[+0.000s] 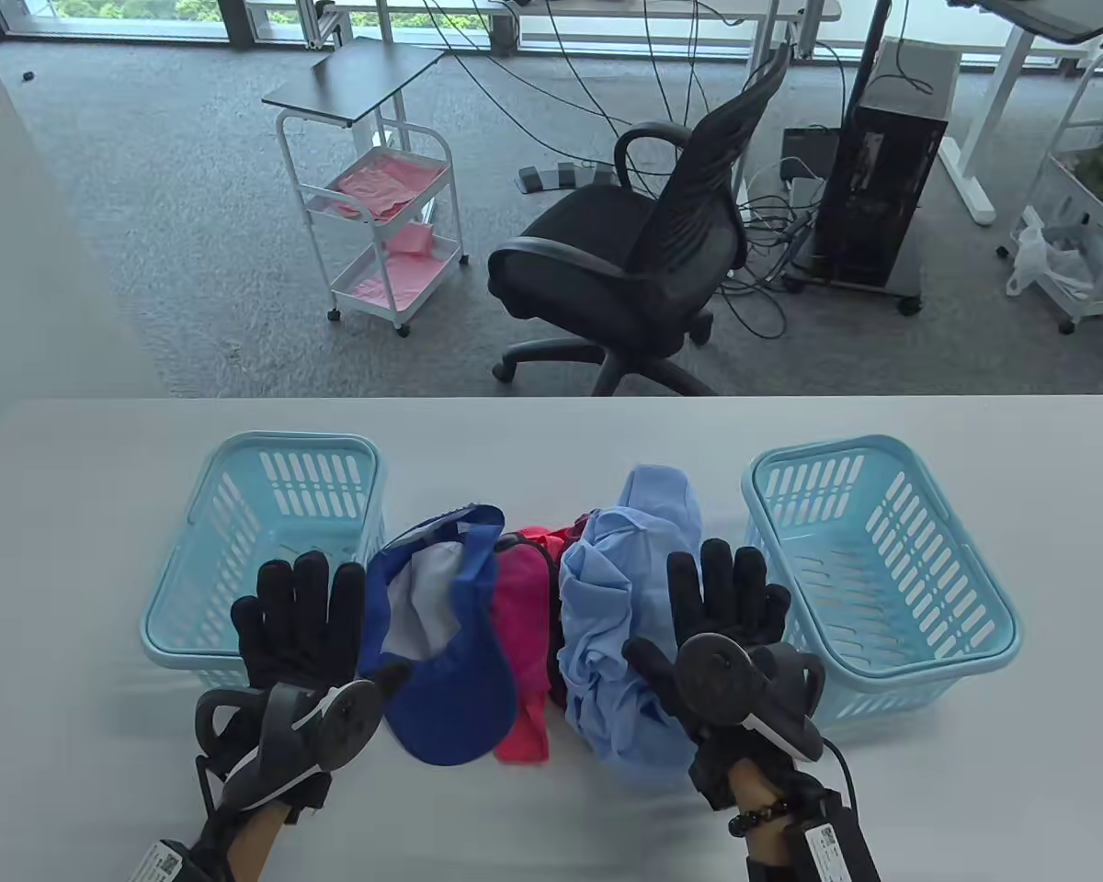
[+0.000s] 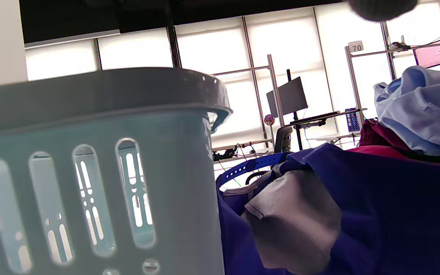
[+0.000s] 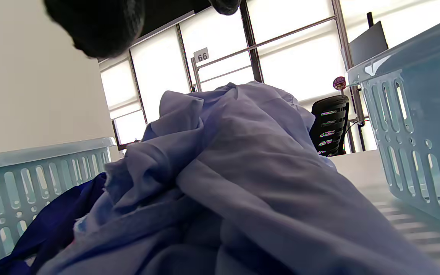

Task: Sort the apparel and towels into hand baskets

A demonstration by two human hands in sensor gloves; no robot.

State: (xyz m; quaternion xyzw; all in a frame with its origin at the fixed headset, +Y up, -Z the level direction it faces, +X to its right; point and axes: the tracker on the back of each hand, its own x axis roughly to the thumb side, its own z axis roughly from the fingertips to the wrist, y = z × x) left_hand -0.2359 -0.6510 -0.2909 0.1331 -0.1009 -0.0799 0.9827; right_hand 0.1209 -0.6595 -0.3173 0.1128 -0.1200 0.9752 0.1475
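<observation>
Two light blue baskets stand on the white table: the left basket (image 1: 267, 542) and the right basket (image 1: 882, 570). Between them lies a pile: a dark blue cap (image 1: 450, 661), a red-pink cloth (image 1: 524, 625) and a light blue garment (image 1: 616, 625). My left hand (image 1: 299, 611) is flat with fingers spread, in front of the left basket and beside the cap, holding nothing. My right hand (image 1: 726, 597) is flat with fingers spread at the light blue garment's right edge, holding nothing. The cap (image 2: 357, 214) and left basket (image 2: 90, 152) fill the left wrist view. The garment (image 3: 243, 183) fills the right wrist view.
A black office chair (image 1: 643, 257) stands on the carpet beyond the table's far edge, with a white cart (image 1: 377, 211) to its left and a black computer tower (image 1: 887, 197) to its right. Both baskets look empty. Bare table (image 1: 533, 827) lies in front of the pile.
</observation>
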